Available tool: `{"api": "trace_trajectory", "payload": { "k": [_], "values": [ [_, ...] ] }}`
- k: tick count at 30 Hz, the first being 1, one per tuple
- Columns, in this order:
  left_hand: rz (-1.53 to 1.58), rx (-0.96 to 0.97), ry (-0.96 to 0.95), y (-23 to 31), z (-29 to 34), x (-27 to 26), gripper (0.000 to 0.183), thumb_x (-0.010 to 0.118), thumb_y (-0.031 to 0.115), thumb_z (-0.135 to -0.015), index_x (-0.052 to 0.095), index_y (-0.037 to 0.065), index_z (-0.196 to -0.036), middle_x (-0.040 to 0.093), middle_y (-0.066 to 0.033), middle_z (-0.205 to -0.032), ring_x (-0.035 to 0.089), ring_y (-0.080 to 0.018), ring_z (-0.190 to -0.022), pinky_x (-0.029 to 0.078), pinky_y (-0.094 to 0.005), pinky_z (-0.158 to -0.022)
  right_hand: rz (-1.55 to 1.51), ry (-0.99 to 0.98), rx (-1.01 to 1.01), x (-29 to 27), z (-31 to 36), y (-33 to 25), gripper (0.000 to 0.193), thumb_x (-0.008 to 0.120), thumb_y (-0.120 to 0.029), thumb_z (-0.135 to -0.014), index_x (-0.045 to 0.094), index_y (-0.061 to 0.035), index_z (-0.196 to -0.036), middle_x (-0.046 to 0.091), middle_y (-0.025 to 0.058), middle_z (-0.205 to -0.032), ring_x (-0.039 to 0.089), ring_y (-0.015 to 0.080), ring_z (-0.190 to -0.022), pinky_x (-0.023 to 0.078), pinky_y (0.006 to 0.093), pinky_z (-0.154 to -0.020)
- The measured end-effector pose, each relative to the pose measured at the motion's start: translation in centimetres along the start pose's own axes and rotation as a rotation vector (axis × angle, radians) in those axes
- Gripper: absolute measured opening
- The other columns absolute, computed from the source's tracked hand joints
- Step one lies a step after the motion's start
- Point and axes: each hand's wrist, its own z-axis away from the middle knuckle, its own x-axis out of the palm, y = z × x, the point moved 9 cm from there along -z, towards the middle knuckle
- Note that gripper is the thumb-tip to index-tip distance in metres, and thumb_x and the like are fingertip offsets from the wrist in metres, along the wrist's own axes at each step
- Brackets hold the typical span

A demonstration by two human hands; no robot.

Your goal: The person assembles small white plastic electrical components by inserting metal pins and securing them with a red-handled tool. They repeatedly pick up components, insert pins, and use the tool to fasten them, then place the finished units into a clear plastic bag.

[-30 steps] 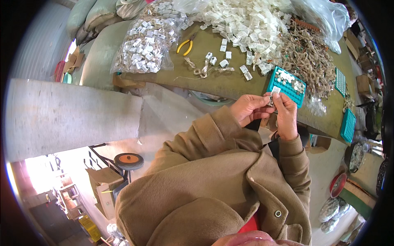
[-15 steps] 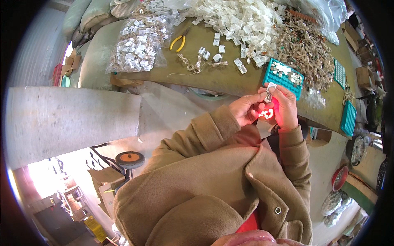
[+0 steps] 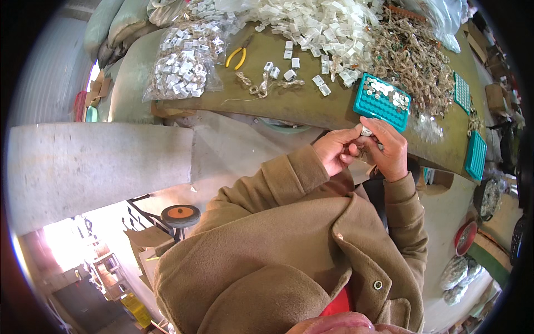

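Observation:
Just off the table's front edge, my left hand (image 3: 337, 149) and my right hand (image 3: 390, 151) meet, both closed on one small white battery box (image 3: 366, 131). Fingers cover most of it, and the wire coil beneath is nearly hidden. Right behind my hands a teal tray (image 3: 361, 106) of round pockets holds several silvery coin cells (image 3: 384, 89) in its far part. Loose white boxes (image 3: 321, 83) lie beyond my left hand, some with thin clear wire bundles (image 3: 261, 86).
Yellow-handled pliers (image 3: 236, 58) lie beside a clear bag of white boxes (image 3: 183, 64). A large heap of white plastic pieces (image 3: 317, 28) sits at the back, with a pile of coiled wire lights (image 3: 417, 61) to its right. Another teal tray (image 3: 475, 156) rests at the table's right edge.
The red glow from the small lights under my hands has gone out. My right fingers have folded over the battery box, which now shows less.

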Motion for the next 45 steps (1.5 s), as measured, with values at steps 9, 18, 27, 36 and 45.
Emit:
{"api": "trace_trajectory", "payload": {
  "k": [9, 18, 27, 36, 45],
  "values": [
    [-0.171, -0.043, 0.165, -1.7, -0.8, -1.6, 0.025, 0.068, 0.033, -0.093, 0.066, 0.01, -0.102, 0.066, 0.0026, -0.086, 0.057, -0.0041, -0.068, 0.039, -0.0171, -0.049, -0.054, 0.119, 0.076, 0.1, 5.2, 2.1, 0.03, 0.074, -0.009, -0.081, 0.069, -0.0022, -0.109, 0.07, 0.0162, -0.102, 0.069, 0.0324, -0.091, 0.057, 0.0367, -0.077],
    [-0.93, 0.37, -0.001, 0.1, -1.1, 1.6, 0.024, 0.066, 0.013, -0.092, 0.072, 0.004, -0.114, 0.071, 0.0012, -0.091, 0.051, -0.0012, -0.064, 0.041, -0.0174, -0.058, 0.478, 0.309, 0.175, -6.0, 9.9, 5.3, 0.036, 0.072, -0.017, -0.083, 0.067, -0.0094, -0.118, 0.063, 0.0085, -0.126, 0.052, 0.0309, -0.123, 0.039, 0.0429, -0.102],
    [-0.954, 0.403, 0.017, 0.2, -2.2, 2.8, 0.024, 0.059, 0.012, -0.097, 0.068, -0.003, -0.112, 0.07, -0.0057, -0.092, 0.064, -0.0097, -0.076, 0.051, -0.0229, -0.074, 0.725, 0.154, 0.207, -5.4, 7.2, 8.9, 0.032, 0.069, -0.035, -0.085, 0.069, -0.0189, -0.113, 0.047, 0.0054, -0.144, 0.033, 0.0308, -0.14, 0.022, 0.049, -0.114],
    [-0.733, 0.238, 0.034, -1.3, -3.1, 1.2, 0.023, 0.06, 0.015, -0.096, 0.068, -0.001, -0.109, 0.067, -0.0025, -0.086, 0.063, -0.0083, -0.072, 0.052, -0.0242, -0.068, 0.626, 0.177, 0.185, -5.5, 9.3, 9.1, 0.032, 0.072, -0.03, -0.083, 0.07, -0.02, -0.113, 0.053, 0.0031, -0.139, 0.04, 0.0264, -0.136, 0.025, 0.046, -0.114],
    [-0.705, 0.207, 0.072, -1.8, -3.6, 0.7, 0.023, 0.061, 0.017, -0.096, 0.068, -0.001, -0.109, 0.066, -0.0015, -0.084, 0.062, -0.0081, -0.071, 0.053, -0.0239, -0.068, 0.606, 0.202, 0.199, -5.7, 10.8, 9.3, 0.048, 0.075, -0.022, -0.077, 0.066, -0.0228, -0.124, 0.05, 0.0032, -0.144, 0.041, 0.0262, -0.136, 0.026, 0.0453, -0.114]
  ]
}}
